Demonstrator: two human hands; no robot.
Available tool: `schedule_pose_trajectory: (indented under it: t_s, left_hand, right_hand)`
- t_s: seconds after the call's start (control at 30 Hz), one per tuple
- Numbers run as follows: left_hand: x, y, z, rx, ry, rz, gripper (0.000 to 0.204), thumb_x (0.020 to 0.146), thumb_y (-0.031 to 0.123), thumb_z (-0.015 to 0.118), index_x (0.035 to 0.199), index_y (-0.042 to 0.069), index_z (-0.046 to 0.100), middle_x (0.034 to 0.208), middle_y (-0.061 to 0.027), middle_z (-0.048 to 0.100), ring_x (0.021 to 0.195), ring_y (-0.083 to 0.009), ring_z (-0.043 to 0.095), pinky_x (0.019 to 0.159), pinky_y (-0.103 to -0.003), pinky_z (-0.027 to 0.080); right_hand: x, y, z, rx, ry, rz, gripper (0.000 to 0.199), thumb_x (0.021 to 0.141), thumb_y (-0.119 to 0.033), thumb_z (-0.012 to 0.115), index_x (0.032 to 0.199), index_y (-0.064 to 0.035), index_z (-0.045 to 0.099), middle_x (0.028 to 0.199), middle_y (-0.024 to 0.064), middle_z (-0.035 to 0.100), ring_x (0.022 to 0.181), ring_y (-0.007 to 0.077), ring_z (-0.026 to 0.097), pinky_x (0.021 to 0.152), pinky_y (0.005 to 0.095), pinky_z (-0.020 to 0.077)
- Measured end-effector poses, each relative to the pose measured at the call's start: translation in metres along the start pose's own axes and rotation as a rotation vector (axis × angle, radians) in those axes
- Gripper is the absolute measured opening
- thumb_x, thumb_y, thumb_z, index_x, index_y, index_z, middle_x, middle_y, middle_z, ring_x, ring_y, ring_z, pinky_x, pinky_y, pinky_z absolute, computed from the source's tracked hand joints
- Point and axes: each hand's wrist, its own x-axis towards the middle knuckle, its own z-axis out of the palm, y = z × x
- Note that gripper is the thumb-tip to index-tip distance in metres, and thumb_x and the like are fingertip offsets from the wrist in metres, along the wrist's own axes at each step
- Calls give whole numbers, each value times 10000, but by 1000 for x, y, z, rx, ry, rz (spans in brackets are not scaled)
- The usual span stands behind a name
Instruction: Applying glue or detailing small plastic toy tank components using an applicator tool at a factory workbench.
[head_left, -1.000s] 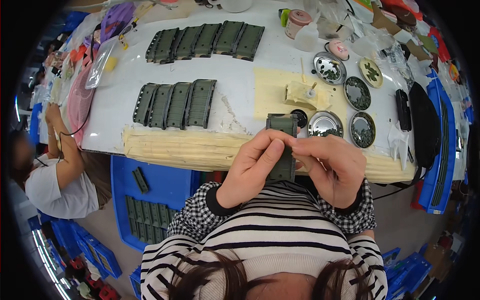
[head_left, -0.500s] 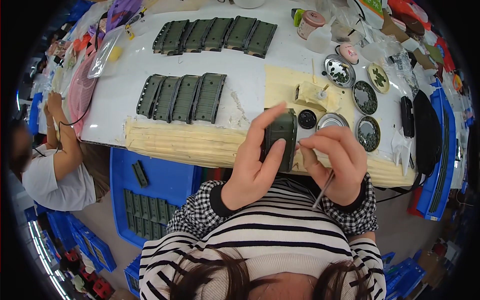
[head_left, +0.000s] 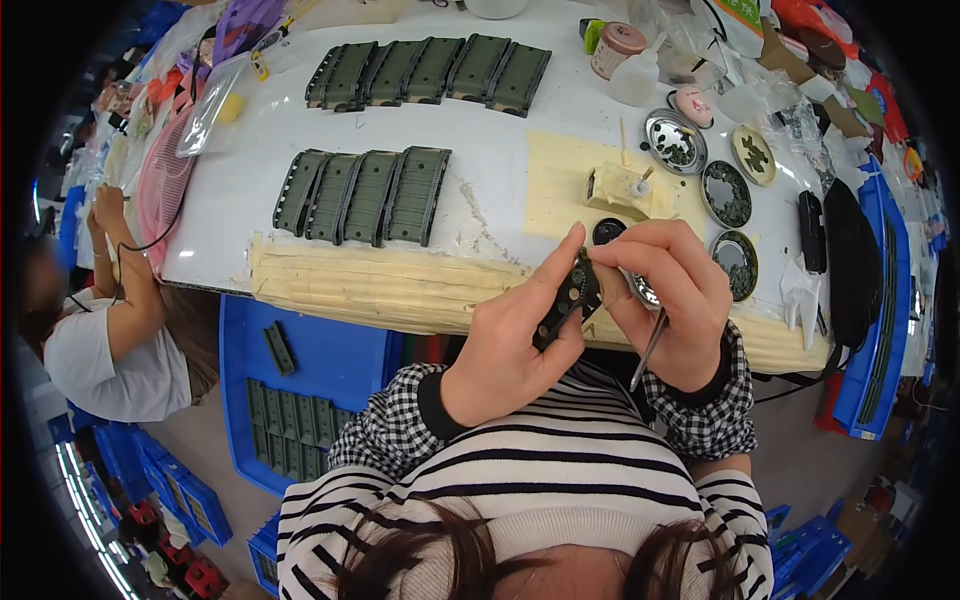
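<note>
My left hand (head_left: 515, 340) is closed around a dark green plastic part (head_left: 568, 298), held with a narrow edge facing up that shows small round spots. Thumb and forefinger of my right hand (head_left: 675, 305) pinch together at the part's upper end; whether something tiny sits between them I cannot make out. A thin metal tool (head_left: 651, 350) is tucked in the right hand's other fingers, its end pointing down. Similar ribbed green parts lie in two rows on the table, a far row (head_left: 430, 72) and a nearer row (head_left: 362, 197).
Round metal dishes (head_left: 726, 194) with small green pieces stand at right, beside a pale-wrapped block (head_left: 620, 190) and a small black dish (head_left: 607, 231). A blue bin (head_left: 235, 390) below the table holds more green parts. Another person (head_left: 115, 340) sits at left, near a pink mesh basket (head_left: 160, 195).
The left hand has turned the green part from its broad face to a narrow edge. My right hand has moved slightly up and left, its fingertips now meeting the part's upper end.
</note>
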Motion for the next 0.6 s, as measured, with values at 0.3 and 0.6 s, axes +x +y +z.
schedule_pose_trajectory:
  t_s: [0.3,0.6]
  left_hand:
    - [2,-4,-5,-50,31,-33,647,815,-43,583,1429,8,387,1019,-177,652,782,-164,638,734,-245,498]
    - [0,-14,-26,-306,99,-191,541,919,-26,473,1433,-43,304,1203,-147,574,879,-160,642,780,-291,551]
  right_hand:
    - [-6,-3,-15,-29,39,169,218,729,75,717,920,-19,670,852,81,598,641,165,575,545,259,447]
    - [-43,14,-51,-135,86,405,189,759,62,714,924,-20,673,854,50,578,571,71,418,489,212,324]
